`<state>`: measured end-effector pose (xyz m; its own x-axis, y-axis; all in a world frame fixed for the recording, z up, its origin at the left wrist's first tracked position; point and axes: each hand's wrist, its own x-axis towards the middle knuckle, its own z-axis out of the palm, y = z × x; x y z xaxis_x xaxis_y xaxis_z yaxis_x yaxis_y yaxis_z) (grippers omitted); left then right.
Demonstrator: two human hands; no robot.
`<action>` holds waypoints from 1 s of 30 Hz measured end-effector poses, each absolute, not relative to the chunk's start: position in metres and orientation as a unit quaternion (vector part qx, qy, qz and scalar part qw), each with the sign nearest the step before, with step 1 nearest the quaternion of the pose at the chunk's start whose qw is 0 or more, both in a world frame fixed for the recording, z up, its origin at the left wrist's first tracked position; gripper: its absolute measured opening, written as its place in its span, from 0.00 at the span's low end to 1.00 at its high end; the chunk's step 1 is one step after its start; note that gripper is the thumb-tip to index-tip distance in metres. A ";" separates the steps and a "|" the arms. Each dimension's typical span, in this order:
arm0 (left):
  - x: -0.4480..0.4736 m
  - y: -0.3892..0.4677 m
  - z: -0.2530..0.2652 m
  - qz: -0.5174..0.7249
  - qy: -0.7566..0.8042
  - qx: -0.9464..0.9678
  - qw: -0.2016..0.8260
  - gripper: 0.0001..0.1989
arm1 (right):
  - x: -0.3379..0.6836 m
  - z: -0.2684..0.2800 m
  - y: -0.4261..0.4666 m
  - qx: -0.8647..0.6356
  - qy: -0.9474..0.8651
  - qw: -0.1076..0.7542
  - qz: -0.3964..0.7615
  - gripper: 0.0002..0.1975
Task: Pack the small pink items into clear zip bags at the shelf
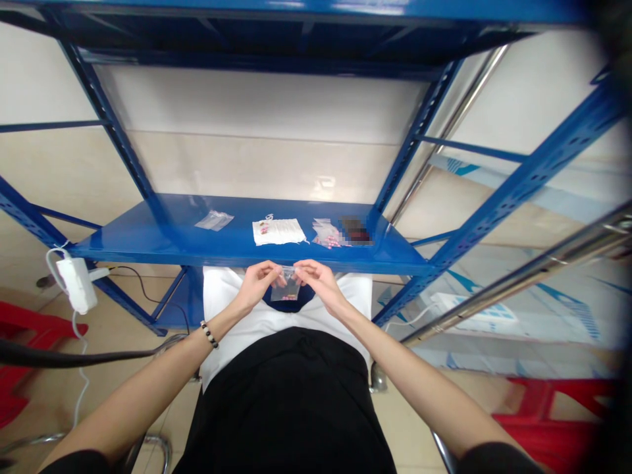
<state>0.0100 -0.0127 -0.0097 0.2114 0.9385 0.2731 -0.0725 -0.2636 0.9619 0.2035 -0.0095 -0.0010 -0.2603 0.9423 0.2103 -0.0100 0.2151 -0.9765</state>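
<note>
Landmark: the white cloth pouch, lying on the blue shelf. You hold a small clear bag nearer your body than the pouch, just in front of the shelf edge. Your left hand pinches one upper corner between thumb and fingertips; your right hand pinches the other likewise. A few pink and yellowish pieces sit at the bag's bottom. Whether its top is sealed, you cannot tell.

Handling, as judged: let the bag hang upright so its contents rest low; tension both corners evenly; work along the top edge gradually, since thin film probably creases or slips.

Left of the pouch: flat clear packaging. Right of it: a bag with pink beads.
</note>
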 end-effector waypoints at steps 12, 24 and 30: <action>0.010 -0.019 -0.003 0.527 0.360 0.601 0.481 0.15 | 0.206 0.000 -0.014 -0.393 -0.608 0.486 0.489 0.14; 0.012 -0.024 -0.002 0.519 0.368 0.618 0.462 0.16 | 0.201 0.006 -0.020 -0.351 -0.649 0.446 0.507 0.14; 0.016 -0.025 -0.005 0.505 0.359 0.619 0.482 0.17 | 0.196 0.003 -0.021 -0.345 -0.656 0.457 0.493 0.14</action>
<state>0.0159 -0.0248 -0.0054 0.2311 0.9322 0.2785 -0.0426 -0.2763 0.9601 0.1960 -0.0212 0.0025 -0.3451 0.9022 0.2586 0.0023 0.2763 -0.9611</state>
